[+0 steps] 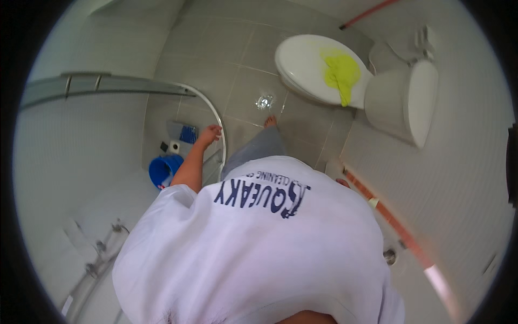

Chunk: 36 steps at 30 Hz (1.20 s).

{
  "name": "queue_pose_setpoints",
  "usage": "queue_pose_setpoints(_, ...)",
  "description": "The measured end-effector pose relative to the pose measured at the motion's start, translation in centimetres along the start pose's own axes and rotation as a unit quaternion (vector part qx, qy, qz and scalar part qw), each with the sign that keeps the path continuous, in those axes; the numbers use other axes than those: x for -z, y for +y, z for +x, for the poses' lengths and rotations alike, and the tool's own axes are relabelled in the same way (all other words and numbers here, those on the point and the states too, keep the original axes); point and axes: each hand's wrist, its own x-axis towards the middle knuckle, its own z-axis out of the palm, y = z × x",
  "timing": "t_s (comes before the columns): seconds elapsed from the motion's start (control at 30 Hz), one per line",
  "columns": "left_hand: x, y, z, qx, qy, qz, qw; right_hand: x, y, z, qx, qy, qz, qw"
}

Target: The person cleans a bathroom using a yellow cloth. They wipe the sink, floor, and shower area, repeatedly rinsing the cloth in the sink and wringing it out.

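Note:
My left hand point(211, 135) is at the curved white edge of a shower enclosure point(223, 139), with its fingers loosely bent and nothing visible in them. Below and left of it, a blue plastic bucket point(162, 170) stands on the floor. A blue bristled item point(188, 133) lies left of the hand. Only a small part of my right hand point(343, 183) shows past the white shirt, near an orange-red strip point(384, 214); what it may hold is hidden. Farther off, a crumpled yellow-green cloth point(342, 75) lies on the closed white toilet lid point(301, 56).
The toilet tank point(388, 97) stands against the right wall. A red pole point(368, 14) is at the top right. Shower fittings point(95, 259) are at the lower left. My bare foot point(270, 121) is on the grey tiled floor point(251, 89), close to a bright wet-looking patch.

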Motion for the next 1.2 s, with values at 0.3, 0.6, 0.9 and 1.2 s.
queue_pose_setpoints(0.3, -1.0, -7.5, -14.9, 0.159, -0.12, 0.064, 0.978, 2.2, -20.4, 9.7, -0.016, -0.08, -0.26, 0.962)
queue_pose_setpoints(0.6, -3.4, -8.4, -17.0, 0.207, 0.009, -0.164, 0.964, 4.8, -17.9, 17.1, -0.309, -0.206, -0.263, 0.89)
queue_pose_setpoints(0.9, 0.4, -0.2, -7.6, -0.053, 0.103, -0.291, 0.95, -9.1, -49.8, 30.1, 0.129, -0.208, -0.407, 0.88)
queue_pose_setpoints(1.2, 4.6, -3.8, -5.9, 0.105, 0.116, -0.252, 0.955, -26.4, -72.5, 27.4, 0.274, -0.199, -0.233, 0.912)
